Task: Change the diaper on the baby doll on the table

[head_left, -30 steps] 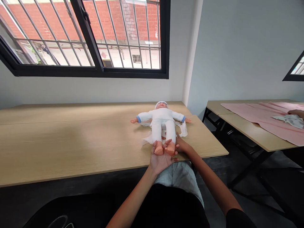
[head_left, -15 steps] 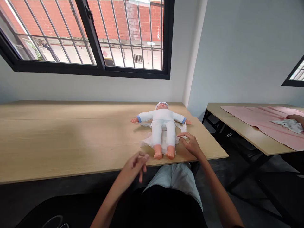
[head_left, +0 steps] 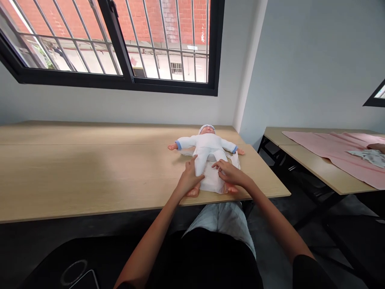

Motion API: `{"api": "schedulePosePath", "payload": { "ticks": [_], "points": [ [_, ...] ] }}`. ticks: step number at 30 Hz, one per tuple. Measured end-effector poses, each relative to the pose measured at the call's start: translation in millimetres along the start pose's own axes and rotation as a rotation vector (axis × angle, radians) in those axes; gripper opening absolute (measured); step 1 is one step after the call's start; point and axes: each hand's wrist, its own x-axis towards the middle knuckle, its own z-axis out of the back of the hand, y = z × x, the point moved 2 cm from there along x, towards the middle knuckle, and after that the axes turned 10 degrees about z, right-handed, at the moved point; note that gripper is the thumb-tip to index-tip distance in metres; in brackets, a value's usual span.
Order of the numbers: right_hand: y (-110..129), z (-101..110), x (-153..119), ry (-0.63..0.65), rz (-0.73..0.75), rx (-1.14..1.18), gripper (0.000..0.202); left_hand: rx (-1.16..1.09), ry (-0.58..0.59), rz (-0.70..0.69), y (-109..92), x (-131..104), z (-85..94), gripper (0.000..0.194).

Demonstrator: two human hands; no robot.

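Note:
A baby doll [head_left: 208, 140] in a white suit with blue cuffs lies on its back, arms spread and feet toward me. Its legs are parted. Under its hips and between the legs lies a thin white diaper-like sheet [head_left: 211, 182], with one loose end beside the doll's arm on the right. My left hand [head_left: 189, 176] is closed around the leg on the left, thumb on the inner side. Over the other leg, my right hand [head_left: 230, 172] is closed with bent fingers, hiding most of that leg.
The doll lies near the front right corner of a wooden table [head_left: 90, 172], against the wall below a barred window [head_left: 168, 86]. To the right, another table holds a pink cloth [head_left: 327, 152] and a white cloth [head_left: 369, 156] under another person's hand [head_left: 377, 147]. A phone [head_left: 86, 281] lies at lower left.
Both my hands have moved up and inward from beside the doll onto its legs. The legs have spread apart, showing more of the white sheet between them.

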Motion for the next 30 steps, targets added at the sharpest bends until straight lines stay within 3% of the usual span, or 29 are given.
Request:
{"api": "schedulePosePath", "payload": {
  "ticks": [5, 7, 10, 14, 19, 24, 30],
  "points": [
    [-18, 13, -21, 0.152, -0.007, -0.027, 0.044, 0.031, 0.104, 0.010, 8, 13, 23.0, 0.076],
    [-15, 13, -23, 0.174, 0.010, -0.070, 0.046, 0.038, 0.165, 0.032, 7, 15, 26.5, 0.079],
    [-6, 8, -22, 0.170, 0.052, -0.136, 0.033, 0.062, 0.208, 0.009, 9, 15, 26.2, 0.082],
    [-7, 0, -19, 0.094, 0.003, -0.126, 0.019, 0.231, 0.139, -0.106, 16, 16, 25.0, 0.067],
    [-21, 0, -24, -0.122, -0.120, 0.154, 0.021, 0.501, 0.120, -0.332, 15, 18, 27.4, 0.044],
    [-26, 1, -28, -0.239, -0.216, 0.365, 0.023, 0.736, 0.062, -0.353, 4, 20, 20.1, 0.037],
    [-25, -1, -26, -0.247, -0.244, 0.386, 0.028, 0.841, -0.044, -0.409, -9, 21, 4.2, 0.018]
  ]
}}
